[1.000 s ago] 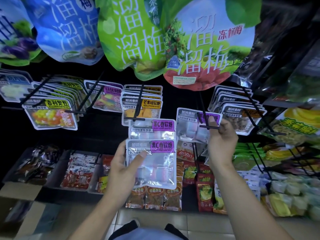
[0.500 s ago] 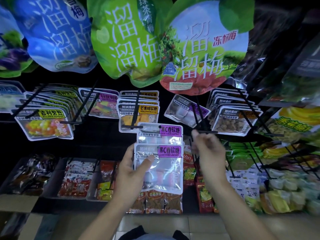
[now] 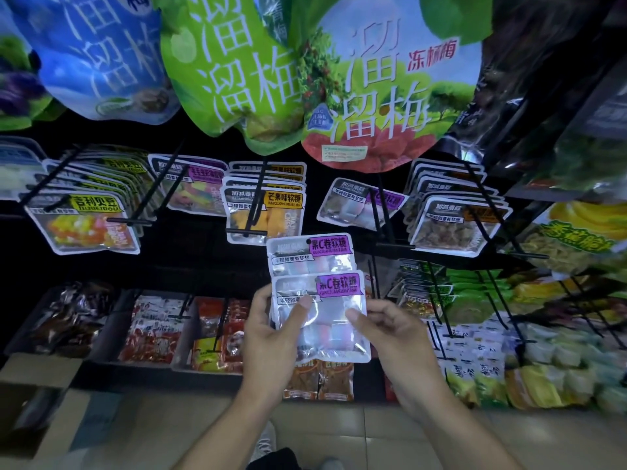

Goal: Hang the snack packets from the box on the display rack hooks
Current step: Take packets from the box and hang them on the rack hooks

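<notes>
Dim shop aisle, display rack (image 3: pixel 383 212) crowded with hanging bags: between hangings, next packet being peeled off.

Big plum bags (image 3: pixel 380 96) overhead, trays (image 3: pixel 149 327) below, cardboard box (image 3: pixel 30 395) at lower left. Left hand (image 3: pixel 271 337) clamped round a small stack of purple-labelled packets (image 3: pixel 319 300); right hand (image 3: pixel 390 330) pinching the front packet's edge. Next, probably: separate it, line its punched hole up with the hook (image 3: pixel 380 215) above right bearing one like it.

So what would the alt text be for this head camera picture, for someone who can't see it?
A person's left hand holds a small stack of purple-labelled snack packets while the right hand pinches the front packet's edge, before a dark display rack of hanging snacks. A cardboard box sits lower left.
</notes>
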